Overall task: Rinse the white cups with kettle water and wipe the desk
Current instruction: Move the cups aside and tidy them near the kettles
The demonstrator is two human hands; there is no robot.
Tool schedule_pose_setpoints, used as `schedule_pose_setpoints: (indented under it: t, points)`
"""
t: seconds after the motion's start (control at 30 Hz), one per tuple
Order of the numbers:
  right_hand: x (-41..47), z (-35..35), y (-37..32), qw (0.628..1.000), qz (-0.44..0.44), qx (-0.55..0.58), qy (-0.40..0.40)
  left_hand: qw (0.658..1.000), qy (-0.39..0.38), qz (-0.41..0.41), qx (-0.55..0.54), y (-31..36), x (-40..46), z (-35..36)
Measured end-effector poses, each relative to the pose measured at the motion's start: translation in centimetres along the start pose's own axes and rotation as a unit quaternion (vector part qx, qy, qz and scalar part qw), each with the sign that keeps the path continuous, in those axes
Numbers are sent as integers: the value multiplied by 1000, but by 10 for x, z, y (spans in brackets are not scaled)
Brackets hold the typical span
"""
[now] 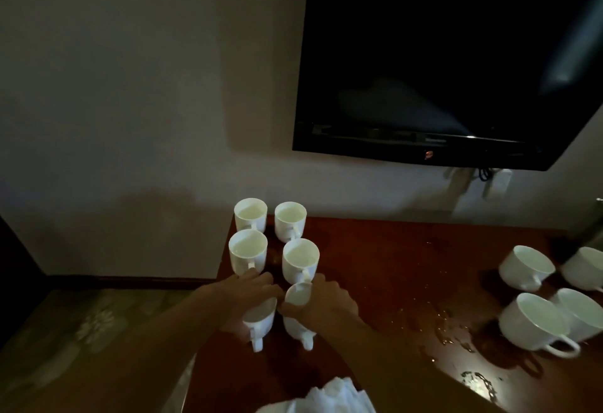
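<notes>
Two near cups at the tabletop's (375, 269) left edge are held, the left hand (251, 288) curled over one cup (259, 319), the right hand (321, 305) wrapped around the other cup (298, 314). Best to set them down squarely behind the four standing mugs (274, 239), handles aligned, gently. Spilled water (450, 327) on the wood needs wiping; white cloth (329, 398) lies nearest. Wider cups (548, 298) sit right. Beyond, a wall-mounted television (450, 60) hangs dark.
</notes>
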State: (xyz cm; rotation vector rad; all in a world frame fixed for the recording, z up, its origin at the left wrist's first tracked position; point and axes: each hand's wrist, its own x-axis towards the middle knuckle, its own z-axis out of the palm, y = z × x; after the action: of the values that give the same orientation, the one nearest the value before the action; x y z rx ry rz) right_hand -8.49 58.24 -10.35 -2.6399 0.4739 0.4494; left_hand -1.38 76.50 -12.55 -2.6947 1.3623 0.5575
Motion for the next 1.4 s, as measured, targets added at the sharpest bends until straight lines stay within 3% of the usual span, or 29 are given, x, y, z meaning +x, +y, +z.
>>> schedule_pose_setpoints:
  t: [0.33, 0.43, 0.53, 0.73, 0.87, 1.03, 1.2, 1.4]
  points:
    - [-41, -1, 46, 996, -29, -81, 25, 995, 33, -75, 51, 32, -25, -16]
    - [-59, 5, 61, 993, -64, -90, 38, 989, 102, -101, 28, 54, -41, 0]
    - [-77, 19, 80, 989, -101, -104, 29, 974, 173, -115, 89, 84, -56, 31]
    - [-105, 58, 118, 979, -160, -125, -8, 967, 139, -183, 109, 149, -77, 78]
    - [-112, 75, 133, 975, -188, -116, -21, 963, 103, -234, 85, 177, -83, 108]
    - [-106, 94, 147, 969, -235, -72, 28, 954, 116, -273, 45, 195, -79, 142]
    - [-99, 114, 152, 949, -308, -43, 50, 940, 180, -290, 17, 212, -68, 164]
    - [-91, 119, 167, 949, -310, -26, 54, 925, 259, -274, 41, 227, -49, 167]
